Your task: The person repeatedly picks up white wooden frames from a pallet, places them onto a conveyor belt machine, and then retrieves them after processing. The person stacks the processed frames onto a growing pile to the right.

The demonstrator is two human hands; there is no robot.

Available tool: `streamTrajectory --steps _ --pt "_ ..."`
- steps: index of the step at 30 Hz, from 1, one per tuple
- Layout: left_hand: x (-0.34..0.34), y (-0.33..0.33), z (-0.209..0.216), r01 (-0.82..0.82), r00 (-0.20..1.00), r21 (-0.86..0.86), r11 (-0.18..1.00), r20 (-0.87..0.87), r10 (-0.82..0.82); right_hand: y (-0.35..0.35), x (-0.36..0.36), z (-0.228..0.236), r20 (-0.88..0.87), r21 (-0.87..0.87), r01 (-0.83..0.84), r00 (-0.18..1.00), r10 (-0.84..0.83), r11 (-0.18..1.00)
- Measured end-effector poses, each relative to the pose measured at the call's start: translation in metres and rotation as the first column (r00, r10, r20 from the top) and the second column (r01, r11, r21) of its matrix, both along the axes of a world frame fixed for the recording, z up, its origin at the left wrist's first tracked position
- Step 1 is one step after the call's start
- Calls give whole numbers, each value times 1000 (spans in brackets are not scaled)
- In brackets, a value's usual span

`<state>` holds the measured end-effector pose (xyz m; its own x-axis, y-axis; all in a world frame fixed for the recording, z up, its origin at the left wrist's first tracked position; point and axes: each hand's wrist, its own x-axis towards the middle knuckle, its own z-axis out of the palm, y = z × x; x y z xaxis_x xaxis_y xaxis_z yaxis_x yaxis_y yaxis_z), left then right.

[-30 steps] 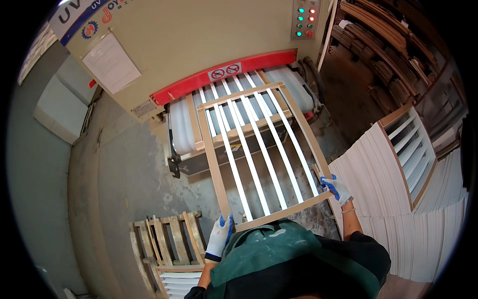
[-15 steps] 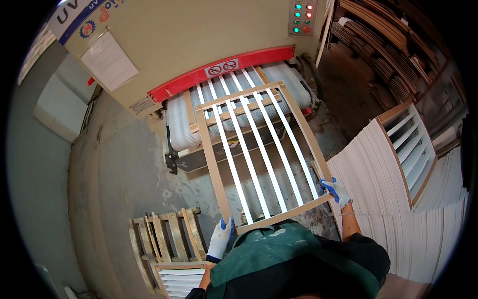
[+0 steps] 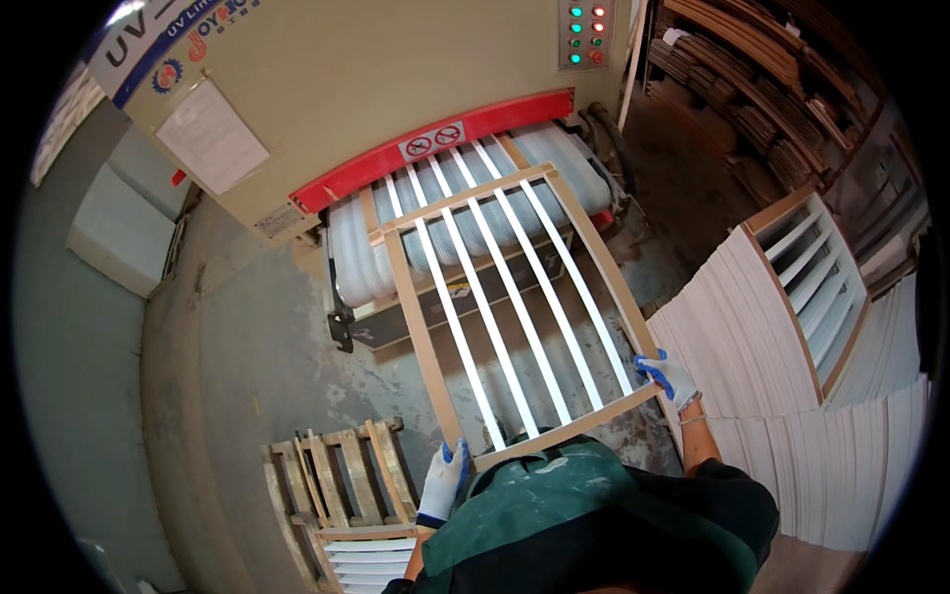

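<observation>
Both my hands, in white gloves with blue palms, hold a slatted frame (image 3: 421,342) with tan edges and long white slats. My left hand (image 3: 444,471) is closed on its near left corner. At the near right corner, my right hand (image 3: 670,378) grips the edge, blue fingers over the rail. The far end of this frame reaches over a conveyor belt (image 3: 353,262) wrapped in a clear-looking ridged covering. A second slatted frame (image 3: 370,210) lies on the belt, partly hidden under a red bar (image 3: 346,174); its near rail is close to the held frame's far rail.
A large beige machine (image 3: 327,89) stands ahead, with a lit button panel (image 3: 586,35). Tall stacks of pale sheets (image 3: 727,317) rise at right, another slatted frame (image 3: 792,337) leaning there. A wooden pallet (image 3: 332,470) with white-slatted pieces (image 3: 371,564) lies at lower left.
The second frame has slid farther away under the red bar, its near rail now nearly level with the held frame's far rail. Both hands keep their grip, and the view has shifted slightly.
</observation>
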<state>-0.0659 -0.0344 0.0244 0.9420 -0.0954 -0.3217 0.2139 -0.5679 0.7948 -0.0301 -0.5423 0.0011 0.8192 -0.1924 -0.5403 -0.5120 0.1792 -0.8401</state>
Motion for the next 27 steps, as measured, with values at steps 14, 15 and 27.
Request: streamTrajectory --steps 14,15,27 --pt "28 -1 7 -15 998 -90 996 57 20 -1 31 -16 40 18 77 996 -78 997" --pt "32 -3 13 -39 999 -122 992 24 42 -5 35 -17 18 -5 48 999 -48 999" --pt "52 -1 5 -214 976 -363 907 -37 215 -17 104 -48 64 82 3 998 -8 997"
